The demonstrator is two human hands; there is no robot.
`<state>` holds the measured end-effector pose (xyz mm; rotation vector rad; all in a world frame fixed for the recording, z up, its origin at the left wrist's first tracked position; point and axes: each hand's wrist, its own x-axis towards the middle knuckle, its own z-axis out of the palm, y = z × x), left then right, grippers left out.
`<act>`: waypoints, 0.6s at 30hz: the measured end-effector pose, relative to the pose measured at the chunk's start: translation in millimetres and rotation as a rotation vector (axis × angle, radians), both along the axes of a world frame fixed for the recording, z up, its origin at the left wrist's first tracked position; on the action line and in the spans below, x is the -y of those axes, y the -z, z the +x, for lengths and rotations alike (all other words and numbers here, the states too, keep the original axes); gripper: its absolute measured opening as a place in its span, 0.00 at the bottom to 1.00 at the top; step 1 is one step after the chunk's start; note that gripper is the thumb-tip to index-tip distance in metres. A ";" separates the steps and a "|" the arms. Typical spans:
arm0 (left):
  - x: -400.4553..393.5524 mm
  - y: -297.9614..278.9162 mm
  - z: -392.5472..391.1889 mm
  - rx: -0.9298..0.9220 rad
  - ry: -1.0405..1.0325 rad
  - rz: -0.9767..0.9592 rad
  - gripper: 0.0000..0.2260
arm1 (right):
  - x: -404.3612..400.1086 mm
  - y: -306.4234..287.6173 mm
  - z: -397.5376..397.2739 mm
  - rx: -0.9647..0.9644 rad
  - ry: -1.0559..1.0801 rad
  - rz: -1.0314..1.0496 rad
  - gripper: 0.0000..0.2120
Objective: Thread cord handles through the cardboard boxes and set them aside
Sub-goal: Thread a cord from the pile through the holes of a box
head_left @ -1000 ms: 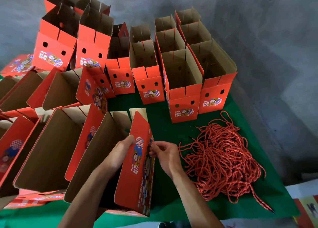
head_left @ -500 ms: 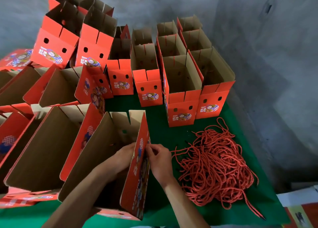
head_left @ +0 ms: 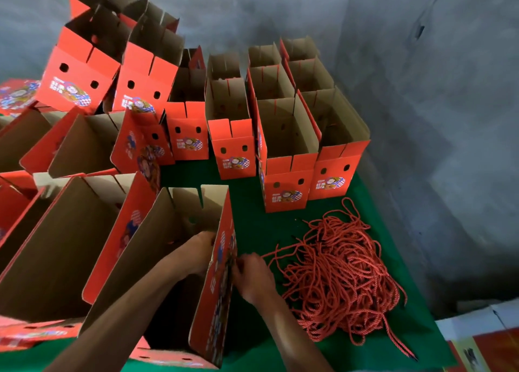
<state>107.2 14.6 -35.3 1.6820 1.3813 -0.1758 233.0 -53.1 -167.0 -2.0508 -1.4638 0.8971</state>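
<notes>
A: Head view: the box is stood at the tabletop's near edge; the left hand is reached inside, its fingers hidden.

B: The right hand seems pinched on a cord at the outer wall. The panel should be braced from within while the end is fed.

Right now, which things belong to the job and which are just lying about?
Job: box being threaded, left hand inside it, right hand outside it, cord pile, open boxes behind.
Lying about: flat printed sheets, bottom right.
</notes>
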 end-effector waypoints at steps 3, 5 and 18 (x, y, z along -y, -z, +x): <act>-5.7 -5.6 -3.9 0.028 -0.188 -0.009 0.10 | 11.6 22.9 14.6 0.221 0.033 -0.200 0.17; -7.0 -8.6 -8.4 0.062 -0.263 0.011 0.11 | 19.1 32.7 25.2 0.238 0.060 -0.238 0.15; 51.0 -31.5 -19.9 0.286 -0.170 -0.179 0.12 | 19.9 21.8 39.2 -0.681 0.626 0.182 0.07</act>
